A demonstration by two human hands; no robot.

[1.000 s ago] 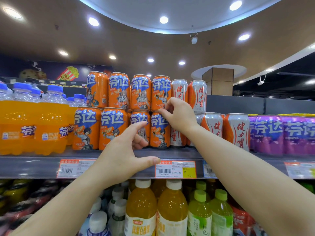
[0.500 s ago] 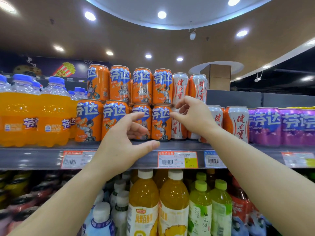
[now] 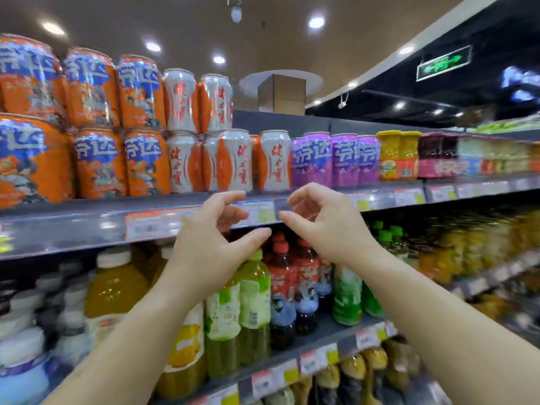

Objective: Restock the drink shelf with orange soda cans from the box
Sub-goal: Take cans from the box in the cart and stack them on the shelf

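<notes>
Orange soda cans point(image 3: 99, 162) stand stacked two high at the left of the top shelf point(image 3: 87, 217). Both hands hang in front of the shelf's front edge, below the cans and clear of them. My left hand point(image 3: 216, 241) is empty, fingers curled loosely and apart. My right hand point(image 3: 324, 223) is empty too, thumb and fingers apart. The two hands are close together, a small gap between them. The box is out of view.
White-and-orange cans point(image 3: 233, 162) stand right of the orange ones, then purple cans point(image 3: 336, 159) and jars further right. Bottles of juice and tea point(image 3: 254, 299) fill the shelf below. Price tags point(image 3: 152, 226) line the shelf edges. The picture is blurred.
The view has swung right and down. My right hand has come off the cans and dropped to the shelf edge; both hands have drawn back from the shelf and closer together.
</notes>
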